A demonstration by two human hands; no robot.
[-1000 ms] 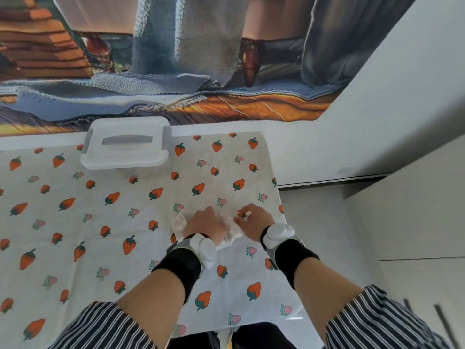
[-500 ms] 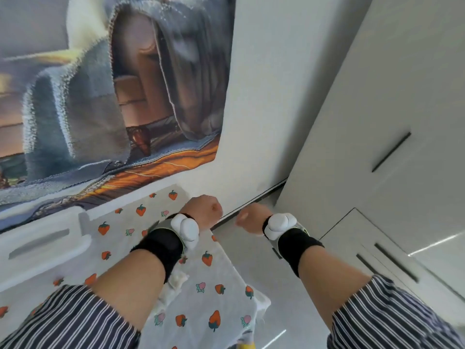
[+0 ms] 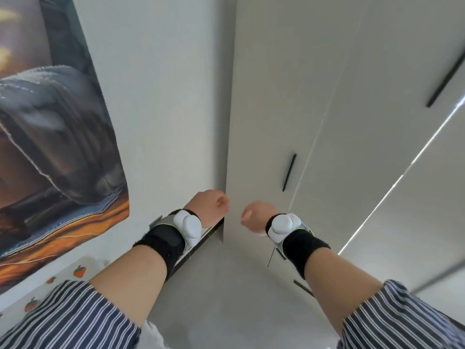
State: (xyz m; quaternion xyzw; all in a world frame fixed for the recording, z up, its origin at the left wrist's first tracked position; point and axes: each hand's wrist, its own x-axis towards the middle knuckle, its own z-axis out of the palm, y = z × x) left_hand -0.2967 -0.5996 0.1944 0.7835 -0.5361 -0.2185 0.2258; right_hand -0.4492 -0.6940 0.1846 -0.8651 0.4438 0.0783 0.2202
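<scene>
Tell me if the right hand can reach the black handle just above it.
Probably yes: the right hand is empty, and nothing stands between it and the handle; depth is hard to judge.

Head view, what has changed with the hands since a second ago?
Both hands let go of the crumpled white cloth and rose off the strawberry tablecloth. The left hand and right hand are now fists in the air before the cabinet, holding nothing visible. The view swung right; the white box is out of sight. The wrist bands and striped sleeves are unchanged.
</scene>
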